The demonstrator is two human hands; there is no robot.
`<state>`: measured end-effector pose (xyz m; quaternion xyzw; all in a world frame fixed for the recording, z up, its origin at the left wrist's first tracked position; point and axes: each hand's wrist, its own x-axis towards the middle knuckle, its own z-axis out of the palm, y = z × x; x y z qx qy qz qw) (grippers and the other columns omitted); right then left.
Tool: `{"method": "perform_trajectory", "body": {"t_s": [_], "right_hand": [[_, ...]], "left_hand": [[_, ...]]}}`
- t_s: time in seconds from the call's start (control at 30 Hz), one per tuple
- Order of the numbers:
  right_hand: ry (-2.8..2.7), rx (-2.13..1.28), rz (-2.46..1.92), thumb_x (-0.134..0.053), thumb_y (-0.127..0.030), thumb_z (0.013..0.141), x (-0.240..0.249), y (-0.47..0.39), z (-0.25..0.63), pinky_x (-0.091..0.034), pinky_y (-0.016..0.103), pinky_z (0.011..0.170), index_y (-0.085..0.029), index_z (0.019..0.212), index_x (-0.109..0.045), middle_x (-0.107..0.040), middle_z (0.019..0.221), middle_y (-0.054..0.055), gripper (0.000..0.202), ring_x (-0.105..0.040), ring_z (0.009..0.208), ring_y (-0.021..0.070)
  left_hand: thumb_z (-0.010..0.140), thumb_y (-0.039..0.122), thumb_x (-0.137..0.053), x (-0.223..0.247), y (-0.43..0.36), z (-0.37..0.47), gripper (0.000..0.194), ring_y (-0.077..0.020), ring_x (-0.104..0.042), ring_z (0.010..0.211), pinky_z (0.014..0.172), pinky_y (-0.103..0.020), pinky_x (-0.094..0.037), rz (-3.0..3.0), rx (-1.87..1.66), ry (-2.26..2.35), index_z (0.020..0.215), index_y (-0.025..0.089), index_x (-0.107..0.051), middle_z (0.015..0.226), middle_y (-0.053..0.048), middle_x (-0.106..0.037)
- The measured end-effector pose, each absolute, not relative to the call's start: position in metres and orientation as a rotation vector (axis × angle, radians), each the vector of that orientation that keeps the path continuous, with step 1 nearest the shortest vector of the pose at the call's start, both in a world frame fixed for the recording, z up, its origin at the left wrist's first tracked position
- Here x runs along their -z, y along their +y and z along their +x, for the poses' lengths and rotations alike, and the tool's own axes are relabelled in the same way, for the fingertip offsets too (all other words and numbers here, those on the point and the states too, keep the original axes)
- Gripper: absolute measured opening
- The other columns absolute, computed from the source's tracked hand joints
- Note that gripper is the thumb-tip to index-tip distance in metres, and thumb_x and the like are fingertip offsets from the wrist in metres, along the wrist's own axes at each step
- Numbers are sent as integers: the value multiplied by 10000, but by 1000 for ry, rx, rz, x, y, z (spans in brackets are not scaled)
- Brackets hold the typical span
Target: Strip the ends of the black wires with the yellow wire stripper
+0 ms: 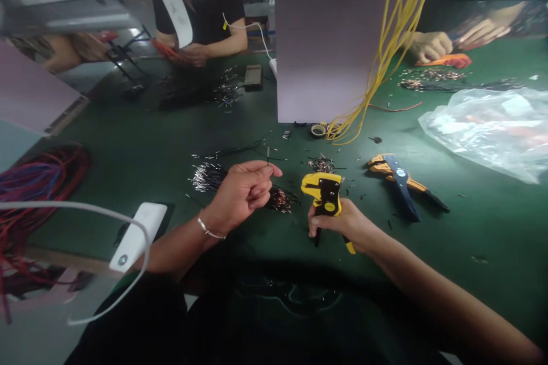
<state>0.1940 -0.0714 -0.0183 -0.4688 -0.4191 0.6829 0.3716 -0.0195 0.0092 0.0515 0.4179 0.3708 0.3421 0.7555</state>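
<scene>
Between the thumb and index finger of my left hand (248,191) is a short dark wire (268,157) with a pale tip, pointing up. My right hand (338,222) is wrapped round the handles of a yellow and black wire stripper (329,197), its head a little right of my left hand. Under and beside my left hand lies a bundle of black wires, with silvery ends (203,177) on the left and copper ends (282,199) on the right. Small copper scraps (322,164) lie behind the stripper.
A second stripper (400,179) lies at right, near a clear plastic bag (492,131). Yellow wires (381,74) hang before a grey panel (325,40). Red wires (51,177) and a white device (139,236) are left. Other people's hands (432,45) work across the table (128,131).
</scene>
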Motion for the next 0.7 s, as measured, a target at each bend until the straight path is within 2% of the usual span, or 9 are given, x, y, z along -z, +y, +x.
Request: {"method": "perform_trajectory", "body": {"t_s": [0.37, 0.7], "right_hand": [[-1080, -1913, -1004, -732, -274, 750, 23, -82, 184, -495, 367, 734, -141, 883, -624, -697, 693, 42, 217, -654, 689, 196], [-1070, -1957, -1011, -735, -270, 742, 14, -83, 178, -485, 346, 708, -133, 868, -632, -693, 676, 45, 213, -647, 683, 191]], "left_hand": [[824, 186, -594, -51, 8, -17, 111, -29, -170, 377, 335, -146, -162, 820, -636, 781, 773, 111, -659, 442, 85, -232], [842, 192, -583, -45, 8, -18, 118, -33, -169, 388, 339, -147, -172, 792, -632, 763, 804, 106, -655, 457, 85, -229]]}}
